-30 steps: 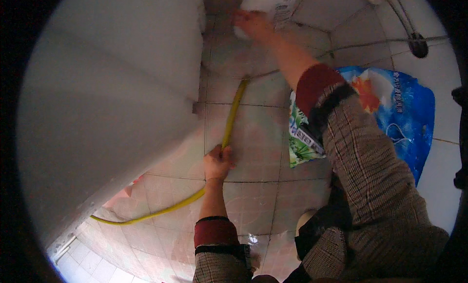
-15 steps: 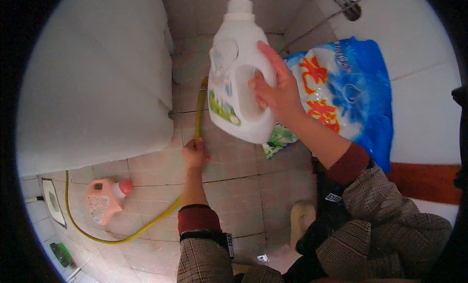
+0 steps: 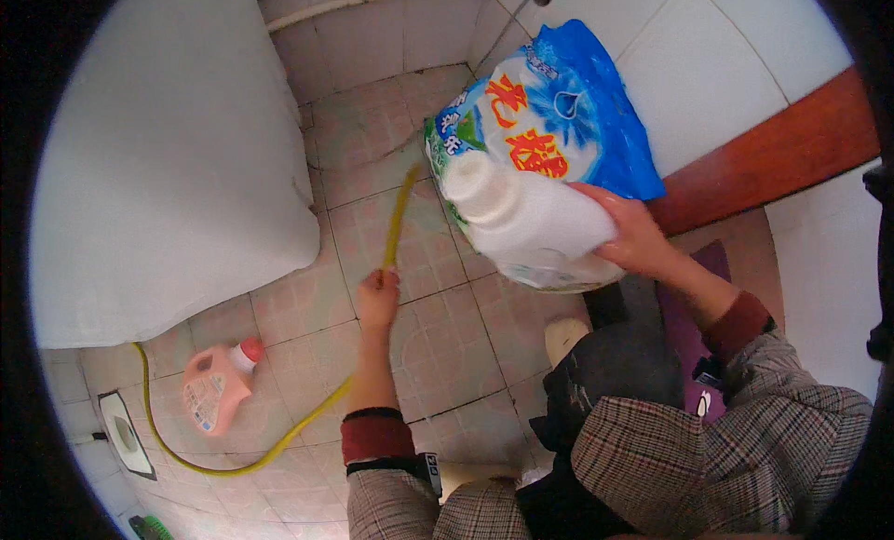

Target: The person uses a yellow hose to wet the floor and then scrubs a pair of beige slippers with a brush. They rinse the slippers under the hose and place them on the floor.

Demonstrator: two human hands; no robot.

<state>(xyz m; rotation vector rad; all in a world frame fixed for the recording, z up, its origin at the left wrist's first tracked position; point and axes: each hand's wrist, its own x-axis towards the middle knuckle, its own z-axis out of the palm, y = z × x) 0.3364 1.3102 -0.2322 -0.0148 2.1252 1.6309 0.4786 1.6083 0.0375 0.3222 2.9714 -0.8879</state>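
My right hand (image 3: 638, 231) is closed round the handle side of a white plastic jug (image 3: 535, 219), which tilts with its white cap toward the left. Part of the jug's label faces down and is hidden. In my left hand (image 3: 379, 298) is a yellow hose (image 3: 399, 219), gripped near its end. The hose's free end points away from me over the tiled floor. Behind the jug, a large blue and white plastic bag (image 3: 596, 121) with red printing leans at the wall.
A pink jug (image 3: 219, 386) with a red cap stands on the tiles at the left, inside the hose's curve. A white-covered bulk (image 3: 177, 168) fills the far left. A floor drain (image 3: 126, 435) and a green brush (image 3: 149, 528) are at the lower left. Pipes (image 3: 372, 2) run along the back wall.
My right hand has brought the white jug nearer and to the right, tipping it from upright to slanted. My left hand still holds the hose. The whole view has shifted and turned.
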